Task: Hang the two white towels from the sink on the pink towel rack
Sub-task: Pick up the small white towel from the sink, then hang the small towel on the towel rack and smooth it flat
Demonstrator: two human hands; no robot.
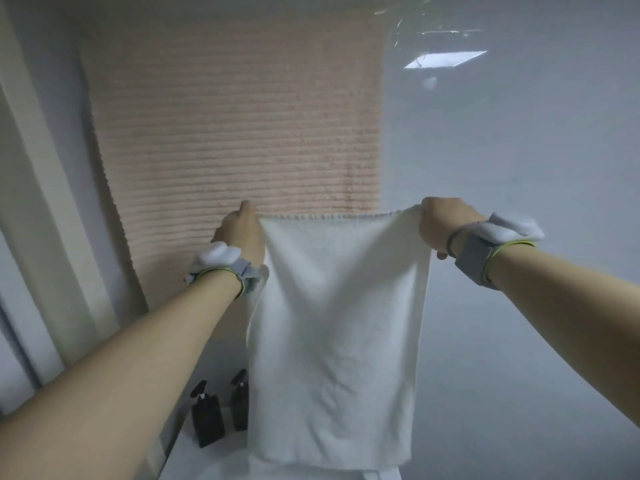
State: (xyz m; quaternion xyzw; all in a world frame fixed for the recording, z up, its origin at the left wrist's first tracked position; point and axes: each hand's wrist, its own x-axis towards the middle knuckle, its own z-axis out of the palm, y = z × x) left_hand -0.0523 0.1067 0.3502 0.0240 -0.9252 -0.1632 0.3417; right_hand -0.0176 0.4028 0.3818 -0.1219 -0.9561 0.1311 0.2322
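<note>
A white towel [339,334] hangs spread out flat in front of me, held by its two top corners. My left hand [240,230] grips the top left corner and my right hand [441,225] grips the top right corner, both raised at about the same height. The towel's lower edge reaches down to the bottom of the view. Behind it a large pink ribbed towel [235,126] hangs on the wall. The pink rack itself is not visible. Both wrists wear grey bands with white pads.
Two black pump bottles [207,419] stand at the lower left on a white surface [194,459], partly behind the white towel. A glossy white wall [519,150] fills the right side. A pale vertical frame [38,188] runs along the left.
</note>
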